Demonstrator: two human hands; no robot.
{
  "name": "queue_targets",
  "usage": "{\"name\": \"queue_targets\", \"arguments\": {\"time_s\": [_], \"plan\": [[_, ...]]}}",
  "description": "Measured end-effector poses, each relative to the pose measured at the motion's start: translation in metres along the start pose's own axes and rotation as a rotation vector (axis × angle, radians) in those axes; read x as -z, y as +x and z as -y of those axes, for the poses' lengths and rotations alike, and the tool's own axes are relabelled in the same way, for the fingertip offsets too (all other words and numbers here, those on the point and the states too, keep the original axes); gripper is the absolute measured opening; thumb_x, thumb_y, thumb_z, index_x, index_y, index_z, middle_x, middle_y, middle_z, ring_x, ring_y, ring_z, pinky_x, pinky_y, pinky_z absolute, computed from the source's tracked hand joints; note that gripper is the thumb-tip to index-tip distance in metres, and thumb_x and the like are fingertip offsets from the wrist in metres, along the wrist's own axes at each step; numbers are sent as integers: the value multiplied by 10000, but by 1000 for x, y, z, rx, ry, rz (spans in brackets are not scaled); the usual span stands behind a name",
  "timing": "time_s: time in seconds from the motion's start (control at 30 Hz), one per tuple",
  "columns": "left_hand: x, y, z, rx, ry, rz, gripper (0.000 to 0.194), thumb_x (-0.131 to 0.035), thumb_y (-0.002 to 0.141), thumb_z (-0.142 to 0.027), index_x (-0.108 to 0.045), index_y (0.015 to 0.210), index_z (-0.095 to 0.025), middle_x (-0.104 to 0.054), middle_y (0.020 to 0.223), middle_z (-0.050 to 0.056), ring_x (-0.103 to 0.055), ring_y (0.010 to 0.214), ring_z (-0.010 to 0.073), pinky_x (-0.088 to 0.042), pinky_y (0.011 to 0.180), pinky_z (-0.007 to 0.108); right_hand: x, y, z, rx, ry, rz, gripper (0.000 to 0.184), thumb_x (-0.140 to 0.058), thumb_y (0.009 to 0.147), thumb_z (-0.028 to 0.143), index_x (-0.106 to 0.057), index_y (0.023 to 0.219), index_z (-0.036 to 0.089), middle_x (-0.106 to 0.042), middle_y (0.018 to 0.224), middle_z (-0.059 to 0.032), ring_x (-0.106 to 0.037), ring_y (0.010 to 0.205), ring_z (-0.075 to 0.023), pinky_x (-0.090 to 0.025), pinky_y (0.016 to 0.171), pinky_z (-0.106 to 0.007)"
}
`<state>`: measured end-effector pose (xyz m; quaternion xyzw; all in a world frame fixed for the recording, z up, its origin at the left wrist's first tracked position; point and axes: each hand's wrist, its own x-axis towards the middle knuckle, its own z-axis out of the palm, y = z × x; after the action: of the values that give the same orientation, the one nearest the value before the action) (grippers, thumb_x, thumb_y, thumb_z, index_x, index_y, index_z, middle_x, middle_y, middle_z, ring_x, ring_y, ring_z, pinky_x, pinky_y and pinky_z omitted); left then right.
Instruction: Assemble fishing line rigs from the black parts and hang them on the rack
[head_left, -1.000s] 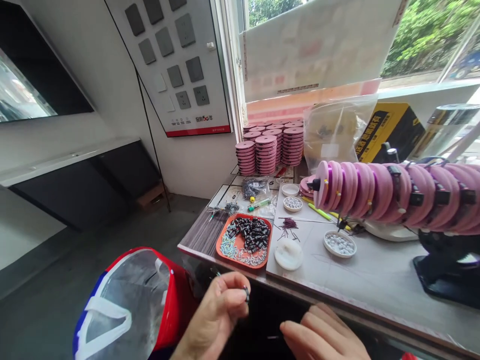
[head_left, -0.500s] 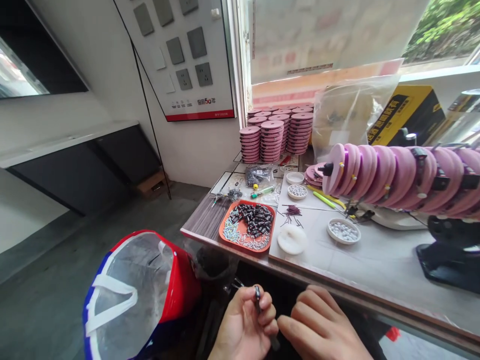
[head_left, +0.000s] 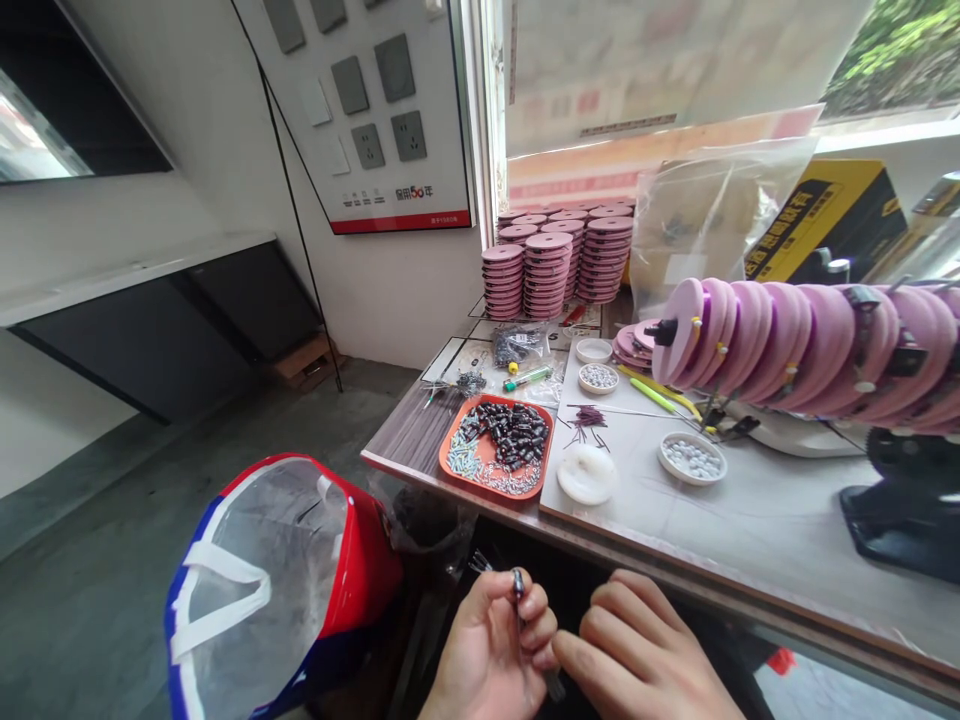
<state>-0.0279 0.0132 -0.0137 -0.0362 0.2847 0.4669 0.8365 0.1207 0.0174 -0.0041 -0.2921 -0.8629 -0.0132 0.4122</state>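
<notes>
Between the thumb and index finger of the left hand (head_left: 499,640), a small dark piece (head_left: 518,583) is gripped, its glossy end poking up. Compared with a second ago, this hand is turned palm up and sits close beside the right hand (head_left: 637,640), which seems to bring the piece within reach of both. The right fingers are curled; whether they hold anything cannot be told. Beyond the left fingers, on the table (head_left: 787,530), lies an orange tray (head_left: 487,449) with similar dark parts (head_left: 519,437); beyond the right, a round white pad (head_left: 587,474).
</notes>
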Motion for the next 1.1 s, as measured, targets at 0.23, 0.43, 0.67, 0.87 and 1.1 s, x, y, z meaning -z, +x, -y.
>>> {"name": "queue_targets", "arguments": {"time_s": [0.23, 0.43, 0.67, 0.87, 1.1], "plan": [[2, -1, 1, 14, 4, 25, 244, -813, 506, -234, -603, 568, -126, -461, 498, -59, -327, 449, 57, -247, 460, 177, 1, -3, -2, -28, 6, -7, 325, -365, 941, 110, -568, 695, 175, -483, 517, 19, -406, 524, -121, -343, 602, -253], [0, -3, 5, -56, 67, 72, 217, -825, 542, -223, -634, 572, -126, -495, 508, -47, -342, 450, 48, -254, 454, 165, 0, -2, -2, -142, -2, -70, 222, -414, 894, 101, -548, 737, 181, -484, 531, 9, -398, 512, -137, -311, 546, -264], [7, 1, 17, -181, 116, 90, 182, -832, 587, -250, -698, 653, -147, -506, 519, -50, -391, 462, 38, -298, 474, 165, 0, 2, -1, -173, -113, -99, 173, -399, 923, 193, -554, 948, 122, -605, 597, 0, -522, 465, -109, -353, 519, -258], [5, 5, 22, -268, 160, 31, 216, -868, 520, -220, -729, 671, -150, -602, 541, -25, -503, 508, 43, -379, 530, 149, 0, 5, -1, -130, -99, -146, 196, -433, 950, 257, -566, 856, 149, -577, 532, 26, -491, 406, -98, -317, 455, -262], [-2, 3, 20, -333, 205, -21, 233, -881, 481, -217, -727, 641, -146, -627, 555, -26, -506, 479, 26, -388, 503, 124, -2, 1, 0, -123, -96, -157, 197, -427, 953, 182, -583, 841, 137, -578, 518, 25, -488, 395, -84, -291, 453, -269]]}}
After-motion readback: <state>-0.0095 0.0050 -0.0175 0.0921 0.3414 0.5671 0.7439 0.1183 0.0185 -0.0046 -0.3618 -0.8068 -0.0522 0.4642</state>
